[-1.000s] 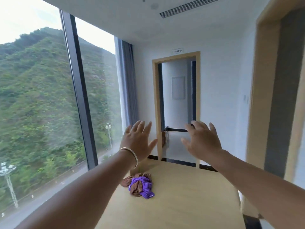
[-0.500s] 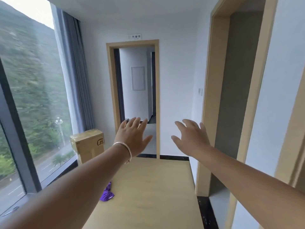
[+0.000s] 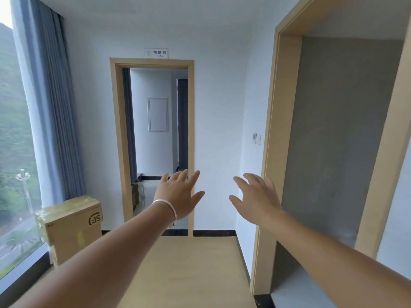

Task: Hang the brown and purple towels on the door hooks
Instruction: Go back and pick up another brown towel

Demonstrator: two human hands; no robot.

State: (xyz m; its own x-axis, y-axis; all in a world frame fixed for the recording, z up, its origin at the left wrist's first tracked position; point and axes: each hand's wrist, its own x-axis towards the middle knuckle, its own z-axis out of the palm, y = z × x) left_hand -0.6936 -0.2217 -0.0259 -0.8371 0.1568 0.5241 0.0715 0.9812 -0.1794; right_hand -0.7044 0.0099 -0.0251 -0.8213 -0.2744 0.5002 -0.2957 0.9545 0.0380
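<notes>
Both my arms reach forward at chest height over a light wooden table. My left hand, with a silver bangle on the wrist, has its fingers spread and holds nothing. My right hand is likewise spread and empty. Neither the brown nor the purple towel is in view; my left forearm covers the table's left part. No door hooks show.
A doorway with a wooden frame opens straight ahead into a corridor. A second wooden frame on the right borders a grey recess. A taped cardboard box stands at the left by the window and grey curtain.
The view has swung right, away from the window. The brown and purple towel heap on the table has slid out of sight behind my left arm. Both hands stay raised and spread.
</notes>
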